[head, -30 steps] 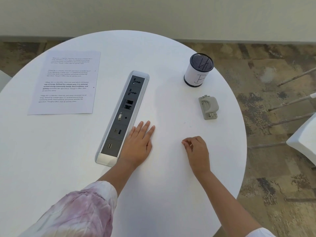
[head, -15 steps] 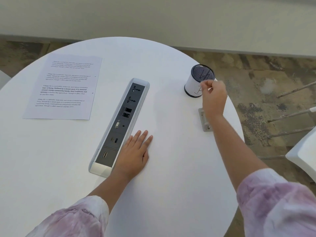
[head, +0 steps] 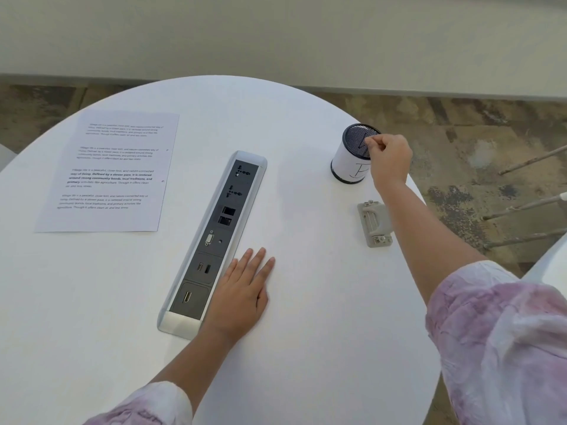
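Metal mesh cup (head: 351, 154), matt table (head: 306, 302)

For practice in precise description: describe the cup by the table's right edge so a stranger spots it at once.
On the round white table, look to the far right edge, where the right hand reaches. The cup stands there, beyond the flat grey hole punch. It alone is a cylinder: dark mesh, white paper wrap.

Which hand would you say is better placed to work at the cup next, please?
Right. The right hand is at the rim of the cup, fingertips pinched over its opening. The left hand lies flat on the table beside the socket strip, well away from the cup.
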